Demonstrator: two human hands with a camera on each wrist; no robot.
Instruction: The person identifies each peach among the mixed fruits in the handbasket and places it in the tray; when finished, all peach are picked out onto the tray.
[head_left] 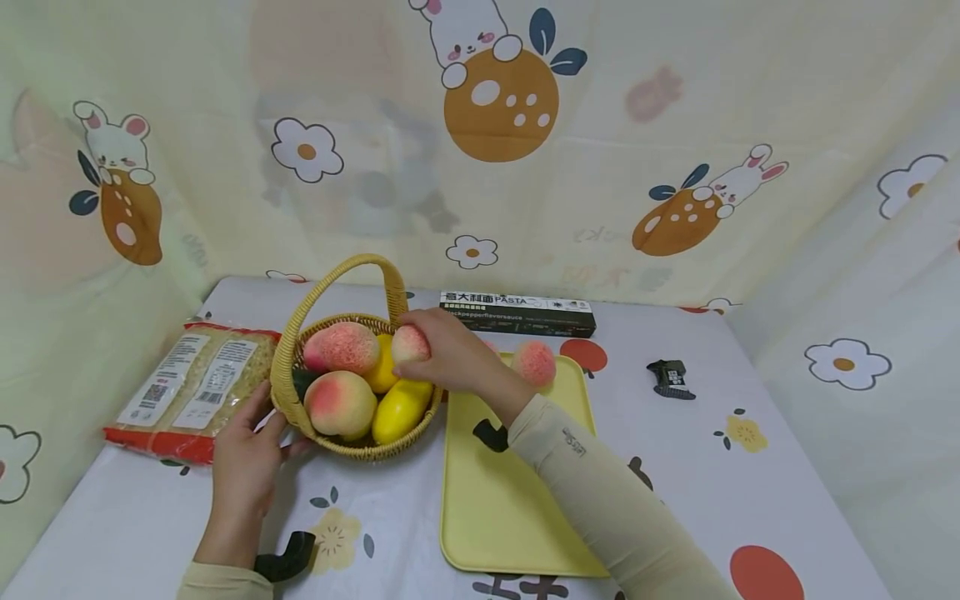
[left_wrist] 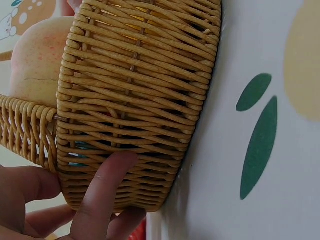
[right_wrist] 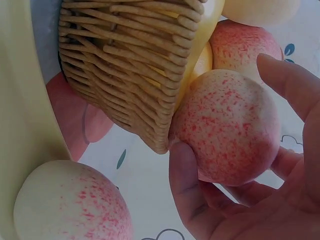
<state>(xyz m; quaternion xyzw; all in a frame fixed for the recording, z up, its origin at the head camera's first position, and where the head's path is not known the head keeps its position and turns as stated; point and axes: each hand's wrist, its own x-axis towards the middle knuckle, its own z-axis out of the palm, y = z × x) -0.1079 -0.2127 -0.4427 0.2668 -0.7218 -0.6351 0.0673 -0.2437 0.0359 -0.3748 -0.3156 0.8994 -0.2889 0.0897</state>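
Note:
A wicker basket point(head_left: 371, 452) with a tall arched handle stands left of centre, filled with peaches and yellow fruit. My right hand point(head_left: 450, 350) grips a small pink-speckled peach point(right_wrist: 227, 127) at the basket's right rim, fingers and thumb around it. My left hand point(head_left: 246, 458) rests against the basket's left side. In the left wrist view its fingers point(left_wrist: 102, 192) lie on the outer weave near the handle's base. Inside the basket are a large peach point(head_left: 341, 403), a redder peach point(head_left: 342, 347) and a yellow fruit point(head_left: 402, 412).
A yellow tray point(head_left: 495, 517) lies to the right, with another peach point(head_left: 534, 364) at its far end. Behind stands a black pasta box point(head_left: 517, 317). A bag of grain point(head_left: 198, 387) lies left of the basket. A small black packet point(head_left: 671, 379) lies far right.

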